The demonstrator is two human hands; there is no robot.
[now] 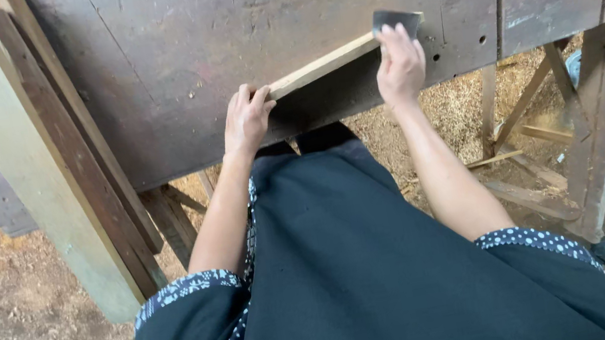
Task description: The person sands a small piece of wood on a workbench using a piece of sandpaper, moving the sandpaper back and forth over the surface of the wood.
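Right grip: right hand pressed flat over a dark sheet of abrasive paper, fingers closed onto it, at the far end of the wood strip
Left grip: left hand clamped on the strip's near end, pinning it down
Strip: pale, narrow; lies slantwise on the worn dark tabletop, near its front edge
Technique (judgement): keep the left hold firm; stroke along the grain with even pressure
Surroundings: planks lean at the left; sawdust floor

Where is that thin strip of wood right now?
In the head view, the wood strip lies on the dark workbench, its near end under the left hand, its far end by the right hand.
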